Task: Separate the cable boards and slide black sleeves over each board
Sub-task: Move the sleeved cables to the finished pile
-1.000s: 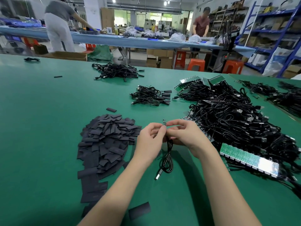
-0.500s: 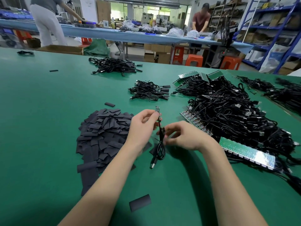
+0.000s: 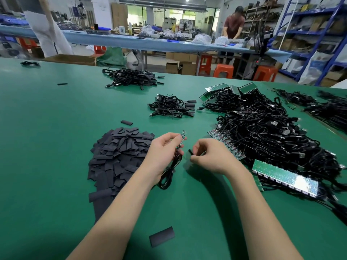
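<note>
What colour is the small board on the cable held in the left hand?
Green, with tiny red and pale spots, seen in the head view: the board sticks up above the left hand.

A wide green table (image 3: pixel 56 147) carries it all. Left of centre sits a heap of flat black sleeves (image 3: pixel 120 156), with a stray sleeve (image 3: pixel 161 236) lying alone near the front edge and another (image 3: pixel 126 122) just beyond the heap. To the right sprawls a big tangle of black cables (image 3: pixel 272 139), green board strips (image 3: pixel 285 178) resting at its near side. Farther back lie two smaller cable bundles (image 3: pixel 172 106), (image 3: pixel 131 78), well apart from each other.
</note>
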`<state>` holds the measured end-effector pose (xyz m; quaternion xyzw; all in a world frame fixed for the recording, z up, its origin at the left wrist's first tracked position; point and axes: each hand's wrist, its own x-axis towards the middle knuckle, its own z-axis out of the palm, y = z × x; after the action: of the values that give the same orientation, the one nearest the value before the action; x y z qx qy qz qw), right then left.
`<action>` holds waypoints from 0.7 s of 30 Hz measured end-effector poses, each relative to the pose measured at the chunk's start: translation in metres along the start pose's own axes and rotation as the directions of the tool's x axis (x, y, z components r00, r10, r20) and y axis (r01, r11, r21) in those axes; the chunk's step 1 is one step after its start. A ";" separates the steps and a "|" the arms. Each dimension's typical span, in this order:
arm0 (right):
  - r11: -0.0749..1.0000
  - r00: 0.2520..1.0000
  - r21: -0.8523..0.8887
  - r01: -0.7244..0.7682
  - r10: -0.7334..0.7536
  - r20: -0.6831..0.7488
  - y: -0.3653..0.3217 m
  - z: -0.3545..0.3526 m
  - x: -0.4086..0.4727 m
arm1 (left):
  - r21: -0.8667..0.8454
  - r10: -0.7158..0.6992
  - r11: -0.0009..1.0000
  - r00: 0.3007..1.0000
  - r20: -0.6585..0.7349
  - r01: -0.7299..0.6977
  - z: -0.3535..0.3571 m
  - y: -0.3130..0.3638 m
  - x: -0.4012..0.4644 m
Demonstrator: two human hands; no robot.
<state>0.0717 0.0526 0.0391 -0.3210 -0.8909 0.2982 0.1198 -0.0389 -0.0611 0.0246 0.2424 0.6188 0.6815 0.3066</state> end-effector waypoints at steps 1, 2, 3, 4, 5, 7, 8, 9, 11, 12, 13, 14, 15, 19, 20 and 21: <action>0.985 0.999 0.170 -0.029 0.032 -0.017 0.002 0.000 -0.001 | 0.010 -0.008 1.000 1.000 0.003 0.008 -0.001 -0.001 0.000; 0.924 0.998 0.379 -0.051 0.055 0.000 0.003 -0.001 -0.002 | 0.004 -0.016 1.000 1.000 0.012 0.016 -0.002 -0.002 0.000; 0.813 0.998 0.579 -0.065 0.058 0.030 0.003 -0.002 -0.003 | -0.003 -0.025 1.000 0.999 0.025 0.025 -0.003 -0.002 0.000; 0.680 0.998 0.730 -0.067 0.049 0.046 0.004 -0.004 -0.004 | -0.009 -0.033 0.999 0.999 0.042 0.033 -0.005 -0.002 0.000; 0.560 0.998 0.826 -0.061 0.038 0.048 0.005 -0.005 -0.004 | -0.018 -0.044 0.999 0.997 0.064 0.045 -0.006 -0.002 0.000; 0.387 0.999 0.921 -0.044 0.026 0.036 0.008 -0.006 -0.004 | -0.054 -0.071 0.995 0.990 0.125 0.078 -0.008 -0.001 -0.001; 0.341 0.999 0.939 -0.044 0.029 0.037 0.008 -0.007 -0.004 | -0.069 -0.081 0.993 0.984 0.157 0.093 -0.009 -0.001 -0.001; 0.320 0.999 0.946 -0.048 0.040 0.037 0.009 -0.007 -0.004 | -0.082 -0.089 0.991 0.979 0.184 0.106 -0.010 0.000 -0.001; 0.320 0.996 0.945 -0.061 0.079 0.038 0.009 -0.006 -0.003 | -0.107 -0.098 0.987 0.973 0.208 0.122 -0.012 0.000 -0.001; 0.328 0.994 0.941 -0.085 0.100 0.055 0.009 -0.006 -0.003 | -0.109 -0.098 0.986 0.974 0.207 0.123 -0.012 0.000 0.000; 0.328 0.990 0.937 -0.121 0.113 0.088 0.010 -0.006 -0.002 | -0.100 -0.098 0.988 0.975 0.200 0.119 -0.013 -0.001 0.001; 0.314 0.984 0.935 -0.167 0.115 0.137 0.009 -0.006 -0.002 | -0.081 -0.097 0.990 0.977 0.190 0.115 -0.013 -0.001 0.001; 0.296 0.977 0.931 -0.211 0.102 0.189 0.009 -0.007 -0.002 | -0.057 -0.098 0.992 0.980 0.176 0.109 -0.013 -0.002 0.002; 0.385 0.955 0.879 -0.279 0.014 0.297 0.005 -0.011 -0.006 | 0.018 -0.052 0.999 0.991 0.120 0.050 -0.012 -0.004 0.002; 0.443 0.950 0.853 -0.276 -0.009 0.312 0.004 -0.011 -0.007 | 0.032 -0.033 0.999 0.992 0.124 0.029 -0.012 -0.004 0.001; 0.495 0.948 0.828 -0.263 -0.026 0.317 0.003 -0.011 -0.008 | 0.049 -0.019 0.999 0.991 0.130 0.013 -0.011 -0.005 0.000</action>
<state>0.0834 0.0540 0.0457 -0.2325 -0.6060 0.7525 0.1115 -0.0464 -0.0685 0.0187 0.2889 0.6157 0.6465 0.3458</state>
